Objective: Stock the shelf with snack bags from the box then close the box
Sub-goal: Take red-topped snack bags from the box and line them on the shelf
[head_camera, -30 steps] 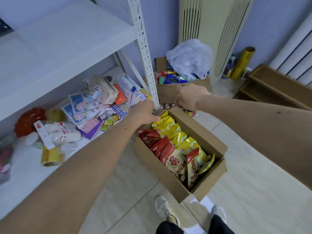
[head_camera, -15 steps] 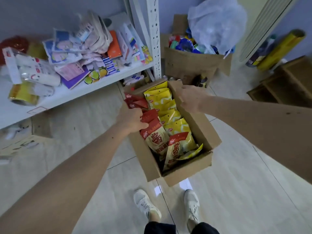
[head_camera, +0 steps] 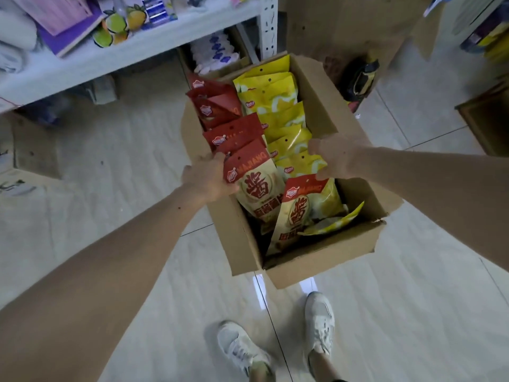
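Observation:
An open cardboard box (head_camera: 316,261) stands on the tiled floor in front of my feet. Red snack bags (head_camera: 234,133) fill its left row and yellow snack bags (head_camera: 275,103) its right row. My left hand (head_camera: 208,176) grips the upper left edge of the nearest red-topped bag (head_camera: 256,183) at the box's left wall. My right hand (head_camera: 337,157) reaches in from the right wall, with fingers and thumb pinched around the top of a yellow bag (head_camera: 298,164). Another red-topped bag (head_camera: 300,208) leans just below that hand. The white shelf (head_camera: 82,64) is at the upper left.
The shelf board carries assorted packets and a purple pack (head_camera: 66,31). A small box of white items (head_camera: 217,51) sits under the shelf by its upright post (head_camera: 268,26). A large cardboard box (head_camera: 344,23) stands behind, a wooden crate (head_camera: 487,119) at right, and my shoes (head_camera: 319,321) below.
The view has tilted down onto the box. Both hands have moved from the box's far end and rim to its near half, and now close on bag tops.

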